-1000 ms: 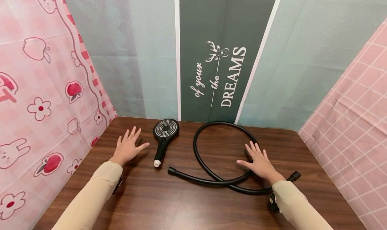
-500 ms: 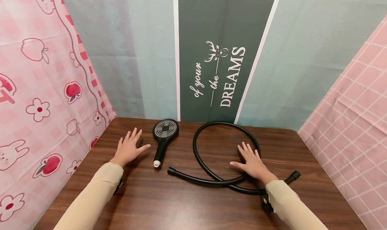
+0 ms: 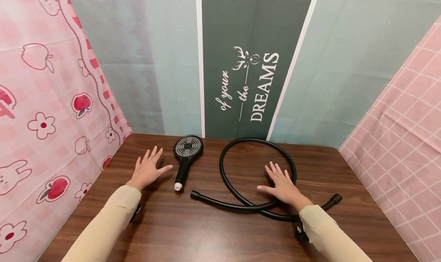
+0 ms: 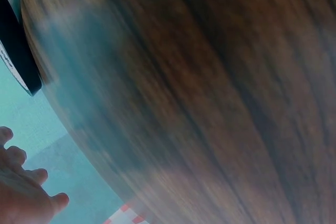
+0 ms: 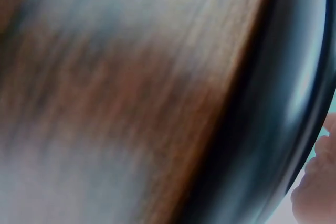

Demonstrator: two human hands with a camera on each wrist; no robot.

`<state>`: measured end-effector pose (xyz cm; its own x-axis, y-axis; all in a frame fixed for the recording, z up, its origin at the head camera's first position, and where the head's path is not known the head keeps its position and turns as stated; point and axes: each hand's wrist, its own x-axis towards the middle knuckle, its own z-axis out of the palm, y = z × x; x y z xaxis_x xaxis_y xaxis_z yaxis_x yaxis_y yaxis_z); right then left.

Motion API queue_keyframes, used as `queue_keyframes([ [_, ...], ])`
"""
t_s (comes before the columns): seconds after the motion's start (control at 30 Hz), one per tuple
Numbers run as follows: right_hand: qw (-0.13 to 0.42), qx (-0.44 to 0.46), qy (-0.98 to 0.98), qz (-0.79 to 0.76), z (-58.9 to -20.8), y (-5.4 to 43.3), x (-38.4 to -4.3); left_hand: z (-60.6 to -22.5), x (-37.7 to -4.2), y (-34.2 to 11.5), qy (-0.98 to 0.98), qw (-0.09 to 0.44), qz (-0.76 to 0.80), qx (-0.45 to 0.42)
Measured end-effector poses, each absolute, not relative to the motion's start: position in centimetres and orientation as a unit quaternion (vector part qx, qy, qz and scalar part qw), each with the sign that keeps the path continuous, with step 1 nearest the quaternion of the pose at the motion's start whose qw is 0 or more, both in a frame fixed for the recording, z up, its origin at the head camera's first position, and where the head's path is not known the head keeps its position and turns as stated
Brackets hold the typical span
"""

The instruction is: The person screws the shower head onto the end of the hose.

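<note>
A black handheld shower head (image 3: pixel 184 161) lies face up on the table, its spray disc toward the back and its white threaded end toward the front. Just left of it my left hand (image 3: pixel 147 171) is spread flat with nothing in it. To the right lies a black shower hose (image 3: pixel 223 164), looped once, with its two ends pointing left and right. My right hand (image 3: pixel 282 186), fingers spread, is over the right part of the loop and hides some of the hose. In the right wrist view the hose (image 5: pixel 262 108) passes large and close, with the fingers (image 5: pixel 315 182) beyond it.
The brown wooden table (image 3: pixel 206 231) has its far edge against a grey-green curtain (image 3: pixel 255 24). Pink patterned cloth (image 3: pixel 44 101) hangs on the left, pink checked cloth (image 3: pixel 406 112) on the right.
My right hand has slid left over the hose, further into the loop. The left hand, shower head and hose stay nearly where they were.
</note>
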<state>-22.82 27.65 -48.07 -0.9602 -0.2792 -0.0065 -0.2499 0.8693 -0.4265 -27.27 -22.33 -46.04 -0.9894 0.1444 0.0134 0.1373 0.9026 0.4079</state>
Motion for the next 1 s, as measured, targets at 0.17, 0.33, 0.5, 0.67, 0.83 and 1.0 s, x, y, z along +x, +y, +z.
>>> queue_keyframes([
  [0.17,0.036,-0.135,0.968,-0.208,-48.1,27.3,-22.8,-46.0,-27.2,-22.2,0.975,0.009,0.209,0.070],
  [0.33,0.047,-0.141,0.965,-0.215,-48.1,26.8,-22.8,-45.9,-27.2,-22.0,0.974,0.010,0.214,0.074],
  [0.5,0.051,-0.150,0.962,-0.222,-47.9,26.2,-22.7,-46.0,-27.2,-21.7,0.972,0.012,0.221,0.074],
  [0.67,0.053,-0.156,0.960,-0.226,-47.9,25.7,-22.6,-46.3,-27.4,-21.5,0.971,0.009,0.227,0.075],
  [0.83,0.057,-0.161,0.958,-0.231,-47.7,25.2,-22.5,-46.4,-27.4,-21.2,0.970,0.009,0.229,0.079],
  [1.0,0.055,-0.166,0.958,-0.228,-47.5,24.8,-22.3,-46.1,-27.1,-20.8,0.969,0.014,0.234,0.079],
])
